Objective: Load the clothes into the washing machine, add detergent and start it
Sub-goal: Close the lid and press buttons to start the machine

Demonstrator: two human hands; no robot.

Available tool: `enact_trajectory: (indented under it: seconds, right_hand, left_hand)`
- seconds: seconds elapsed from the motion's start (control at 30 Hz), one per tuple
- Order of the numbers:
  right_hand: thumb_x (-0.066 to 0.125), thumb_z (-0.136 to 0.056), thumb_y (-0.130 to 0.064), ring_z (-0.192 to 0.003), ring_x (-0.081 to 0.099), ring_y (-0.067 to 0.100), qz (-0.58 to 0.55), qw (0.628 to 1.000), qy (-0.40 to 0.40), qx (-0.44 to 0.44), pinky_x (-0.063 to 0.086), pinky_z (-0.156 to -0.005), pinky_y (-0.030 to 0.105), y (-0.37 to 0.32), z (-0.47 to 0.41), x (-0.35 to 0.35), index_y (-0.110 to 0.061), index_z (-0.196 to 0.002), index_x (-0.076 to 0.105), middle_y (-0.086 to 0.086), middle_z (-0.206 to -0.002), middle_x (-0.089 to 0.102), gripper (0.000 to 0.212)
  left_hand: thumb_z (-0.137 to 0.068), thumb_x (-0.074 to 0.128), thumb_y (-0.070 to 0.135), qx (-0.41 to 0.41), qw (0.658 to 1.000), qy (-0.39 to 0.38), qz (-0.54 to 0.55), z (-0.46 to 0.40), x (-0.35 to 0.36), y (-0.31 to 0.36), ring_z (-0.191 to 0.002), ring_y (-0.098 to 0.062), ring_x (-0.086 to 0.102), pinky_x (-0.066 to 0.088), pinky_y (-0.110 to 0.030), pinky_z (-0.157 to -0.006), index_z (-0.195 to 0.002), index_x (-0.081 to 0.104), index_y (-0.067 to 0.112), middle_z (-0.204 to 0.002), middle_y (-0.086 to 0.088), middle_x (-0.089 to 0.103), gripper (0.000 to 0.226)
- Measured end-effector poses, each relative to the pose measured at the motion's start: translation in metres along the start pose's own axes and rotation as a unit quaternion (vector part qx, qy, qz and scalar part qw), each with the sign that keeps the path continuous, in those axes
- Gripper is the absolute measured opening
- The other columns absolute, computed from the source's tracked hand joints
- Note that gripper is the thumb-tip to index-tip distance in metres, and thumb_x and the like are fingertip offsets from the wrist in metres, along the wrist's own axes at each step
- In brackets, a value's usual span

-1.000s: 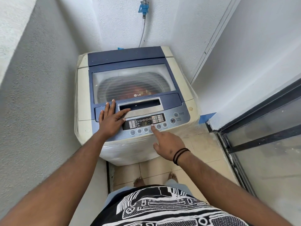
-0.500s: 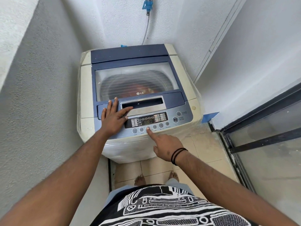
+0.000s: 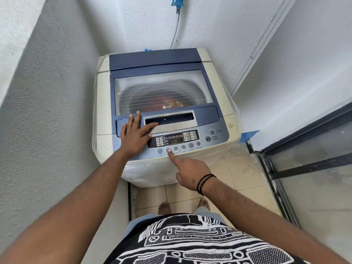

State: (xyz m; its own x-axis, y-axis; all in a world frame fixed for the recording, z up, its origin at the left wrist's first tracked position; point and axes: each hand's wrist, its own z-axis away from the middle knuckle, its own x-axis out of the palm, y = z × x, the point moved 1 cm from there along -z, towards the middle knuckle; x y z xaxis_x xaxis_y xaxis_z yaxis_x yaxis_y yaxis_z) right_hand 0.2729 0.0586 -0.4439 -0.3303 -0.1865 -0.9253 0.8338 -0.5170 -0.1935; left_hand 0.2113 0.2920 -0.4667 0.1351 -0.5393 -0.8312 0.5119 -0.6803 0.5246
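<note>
I stand in front of the LG washing machine (image 3: 163, 103), which sits in a narrow corner between white walls. Its lid (image 3: 162, 92) is down. Through the clear window I can see red-brown clothes (image 3: 163, 101) lying inside the drum.

My left hand (image 3: 136, 136) lies flat and open on the front of the lid, just left of the silver lid handle (image 3: 169, 121). The fingers are spread out and hold nothing. My thumb reaches over to the edge of the handle.

My right hand (image 3: 190, 168) is curled up with only the pointing finger stuck out. That fingertip touches the second round button (image 3: 168, 149) from the left, in the row under the little display (image 3: 174, 139). This hand holds nothing too. Two black bands (image 3: 204, 182) go around my right wrist.

The start/pause button (image 3: 208, 139) is over on the right side of the panel, well apart from my finger. A thin hose (image 3: 176, 33) runs down the wall behind the machine from a blue tap (image 3: 177, 1).
</note>
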Motion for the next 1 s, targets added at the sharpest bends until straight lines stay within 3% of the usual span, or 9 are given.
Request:
enact_trajectory:
  seconds: [0.2, 0.43, 0.63, 1.0]
  right_hand:
    - [0.047, -0.093, -0.027, -0.097, 0.063, 0.031, -0.002, 1.000, -0.014, 0.001, 0.050, -0.072, 0.039, -0.002, 0.000, -0.003, -0.036, -0.156, -0.008, 0.008, -0.115, 0.065, 0.084]
    - [0.048, -0.090, -0.019, -0.078, 0.057, 0.029, 0.011, 0.999, -0.033, 0.023, 0.045, -0.066, 0.036, -0.005, -0.002, -0.003, -0.035, -0.155, -0.014, 0.008, -0.104, 0.068, 0.091]
    - [0.051, -0.090, -0.024, -0.074, 0.048, 0.025, -0.021, 0.999, -0.034, 0.035, 0.046, -0.067, 0.036, 0.000, 0.004, -0.005, -0.045, -0.151, -0.017, 0.006, -0.103, 0.066, 0.093]
    - [0.052, -0.090, -0.027, -0.071, 0.048, 0.025, -0.051, 0.997, -0.044, 0.038, 0.041, -0.065, 0.033, 0.003, 0.010, 0.005, -0.051, -0.146, -0.026, 0.008, -0.102, 0.067, 0.099]
  left_hand:
    - [-0.103, 0.047, 0.033, -0.001, 1.000, 0.003, 0.001, 0.001, 0.000, 0.001, -0.154, -0.016, -0.018, -0.012, -0.044, -0.120, -0.144, 0.038, 0.059, -0.169, 0.007, -0.009, 0.049]
    - [-0.103, 0.047, 0.032, 0.002, 1.000, 0.007, 0.003, 0.000, 0.001, 0.001, -0.154, -0.017, -0.017, -0.012, -0.045, -0.121, -0.144, 0.039, 0.058, -0.169, 0.006, -0.009, 0.049]
    - [-0.103, 0.049, 0.032, 0.001, 1.000, 0.011, 0.015, 0.000, 0.000, 0.001, -0.154, -0.016, -0.016, -0.011, -0.044, -0.121, -0.142, 0.044, 0.054, -0.169, 0.006, -0.007, 0.046]
    - [-0.102, 0.051, 0.030, -0.003, 1.000, 0.016, 0.018, 0.000, 0.001, 0.001, -0.154, -0.017, -0.016, -0.012, -0.044, -0.120, -0.141, 0.046, 0.053, -0.169, 0.006, -0.006, 0.046]
